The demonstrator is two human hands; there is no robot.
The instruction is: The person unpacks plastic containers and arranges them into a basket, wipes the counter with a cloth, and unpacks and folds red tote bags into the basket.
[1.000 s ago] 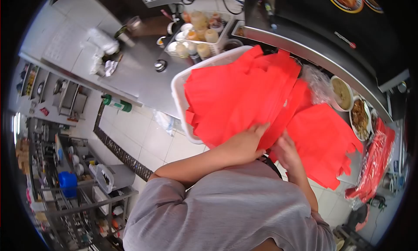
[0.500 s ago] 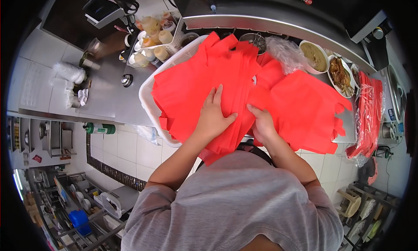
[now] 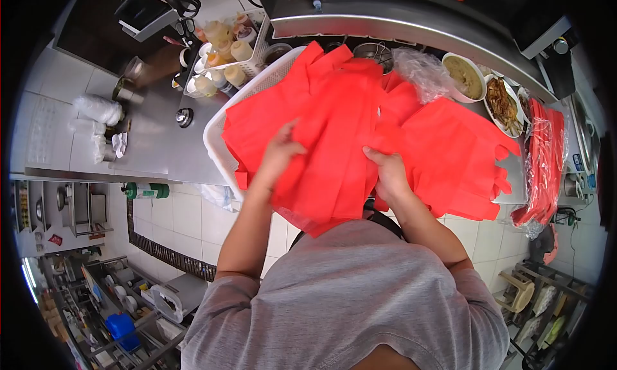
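Observation:
A thick pile of red fabric bags (image 3: 321,151) lies over a white plastic basket (image 3: 216,129). Above the pile's left part is my left hand (image 3: 277,157), slightly blurred, with thumb and fingers apart and nothing seen in its grasp. My right hand (image 3: 391,177) grips the pile's right edge, thumb on top; the other fingers are partly hidden below. More red bags (image 3: 450,158) spread out to the right, next to that hand.
Squeeze bottles fill a white crate (image 3: 262,45) at the back left, near a call bell (image 3: 184,117). Behind the bags stand a bowl of food (image 3: 464,79), a plate of food (image 3: 503,106) and crumpled clear plastic (image 3: 421,74). Plastic-wrapped red bags (image 3: 542,164) lie far right.
My left hand has lifted from lying flat on the bags and moved left. The top bags have shifted and spread leftward. My right hand stays at nearly the same spot.

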